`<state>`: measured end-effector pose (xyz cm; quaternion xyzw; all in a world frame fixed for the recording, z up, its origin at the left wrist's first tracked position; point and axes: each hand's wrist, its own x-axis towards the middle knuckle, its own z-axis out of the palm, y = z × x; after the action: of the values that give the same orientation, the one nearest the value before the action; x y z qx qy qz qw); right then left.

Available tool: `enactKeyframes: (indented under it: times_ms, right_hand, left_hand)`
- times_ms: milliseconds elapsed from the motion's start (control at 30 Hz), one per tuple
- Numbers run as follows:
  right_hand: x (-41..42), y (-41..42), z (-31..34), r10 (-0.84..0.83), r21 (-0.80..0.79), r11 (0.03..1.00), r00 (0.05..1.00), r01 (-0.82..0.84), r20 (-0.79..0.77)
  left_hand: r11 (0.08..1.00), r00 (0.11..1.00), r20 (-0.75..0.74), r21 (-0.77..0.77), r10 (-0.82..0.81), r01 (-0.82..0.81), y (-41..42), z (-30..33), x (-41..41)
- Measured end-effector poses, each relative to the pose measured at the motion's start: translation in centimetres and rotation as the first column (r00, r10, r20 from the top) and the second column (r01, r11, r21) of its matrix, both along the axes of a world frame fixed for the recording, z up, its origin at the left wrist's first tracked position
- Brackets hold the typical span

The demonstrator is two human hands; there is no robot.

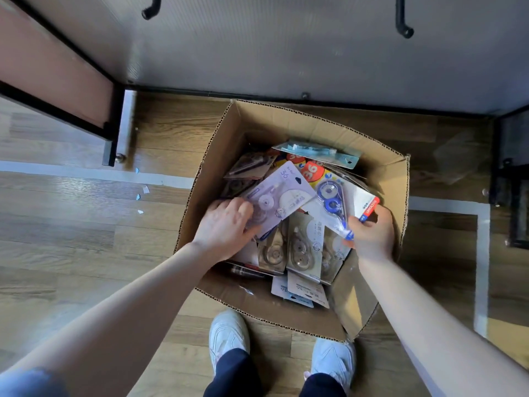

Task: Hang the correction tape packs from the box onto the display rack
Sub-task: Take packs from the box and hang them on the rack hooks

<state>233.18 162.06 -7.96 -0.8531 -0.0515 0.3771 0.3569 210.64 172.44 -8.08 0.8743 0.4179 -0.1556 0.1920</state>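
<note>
Both grips hold one pack each: left hand [226,227] lilac pack [279,193], right hand [372,233] blue pack [340,204].

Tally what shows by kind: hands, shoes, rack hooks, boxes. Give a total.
Hands: 2, the left hand on a lilac correction tape pack, the right hand gripping a blue correction tape pack
White shoes: 2
Black rack hooks: 2
Cardboard box: 1
Total: 7
The packs in the box overlap too much to count.

White sneakers [229,336] on wood floor [71,239]; white tape line [94,173]; paper scraps [142,193].
</note>
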Motion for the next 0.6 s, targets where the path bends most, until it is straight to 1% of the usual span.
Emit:
enactKeyframes:
  times_ms: [67,100,167,233,267,300,367,400,467,533,600]
  right_hand:
    - [0.2,0.4,-0.2,-0.043,0.025,0.999,0.998,0.044,-0.036]
    - [0.3,0.5,-0.4,-0.058,0.029,0.998,0.997,0.059,-0.047]
    - [0.5,0.9,-0.6,-0.067,0.032,0.997,0.996,0.069,-0.051]
    - [0.7,1.0,-0.8,-0.073,0.032,0.997,0.996,0.075,-0.047]
    - [0.7,0.9,-1.0,-0.084,0.025,0.996,0.995,0.086,-0.055]
    - [0.7,0.9,-1.3,-0.111,0.015,0.994,0.992,0.113,-0.066]
    - [0.6,1.1,-2.0,-0.162,-0.027,0.987,0.986,0.161,-0.041]
    - [0.6,1.1,-2.3,-0.167,-0.049,0.985,0.986,0.166,-0.009]
    - [0.7,1.4,-2.6,-0.141,-0.077,0.987,0.989,0.144,0.039]
    - [0.5,2.0,-2.5,-0.082,-0.130,0.987,0.994,0.090,0.070]
    - [0.2,2.8,-2.4,0.010,-0.196,0.980,0.991,0.016,0.134]
  left_hand:
    - [0.989,0.990,0.004,-0.037,0.143,-0.143,0.6,-0.3,1.3]
    - [0.981,0.982,0.003,-0.039,0.190,-0.190,0.8,-0.4,1.9]
    - [0.979,0.979,0.031,0.002,0.204,-0.204,1.3,-0.7,2.9]
    - [0.980,0.976,0.098,0.022,0.197,-0.200,2.2,-1.1,4.2]
    - [0.975,0.966,0.133,-0.020,0.220,-0.220,2.8,-1.4,5.1]
    - [0.961,0.949,0.161,-0.099,0.271,-0.257,3.6,-1.6,6.1]
    - [0.902,0.901,0.185,-0.272,0.391,-0.336,4.9,-1.9,8.1]
    - [0.873,0.876,0.194,-0.320,0.442,-0.369,5.4,-1.9,8.9]
    - [0.838,0.832,0.223,-0.349,0.509,-0.419,6.0,-2.0,9.8]
    - [0.824,0.809,0.246,-0.365,0.534,-0.433,6.4,-1.9,10.0]
    - [0.841,0.837,0.235,-0.373,0.494,-0.391,6.5,-1.6,9.4]
